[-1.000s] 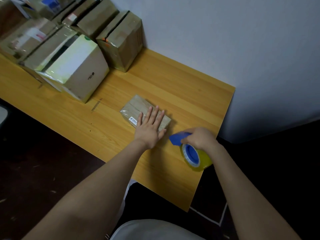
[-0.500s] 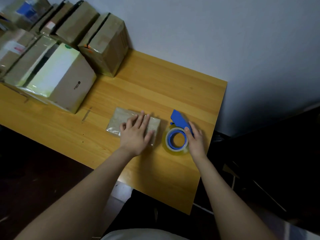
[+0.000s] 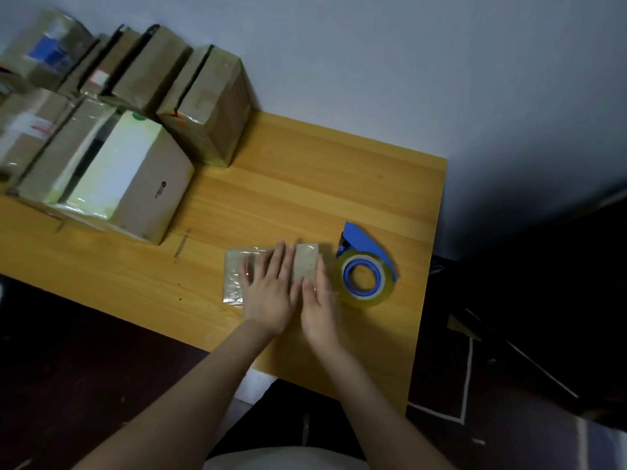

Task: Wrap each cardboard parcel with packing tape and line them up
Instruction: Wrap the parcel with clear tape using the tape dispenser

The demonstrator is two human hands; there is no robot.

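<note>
A small flat cardboard parcel [image 3: 307, 259], glossy with clear tape, lies on the wooden table [image 3: 305, 184] near its front edge. My left hand [image 3: 271, 290] rests flat on top of it with fingers spread. My right hand [image 3: 320, 307] lies flat beside it, its fingers over the parcel's right edge; it is blurred. A blue tape dispenser [image 3: 364, 262] with a roll of clear tape sits free on the table just right of the parcel, touched by neither hand.
Several taped cardboard parcels [image 3: 135, 178] stand in rows at the back left against the wall; the tallest [image 3: 210, 106] is nearest the middle. The table's right edge [image 3: 434, 266] drops to a dark floor close to the dispenser.
My right hand set the tape dispenser down on the table, let it go and moved left onto the parcel's right edge. My left hand stayed on the parcel.
</note>
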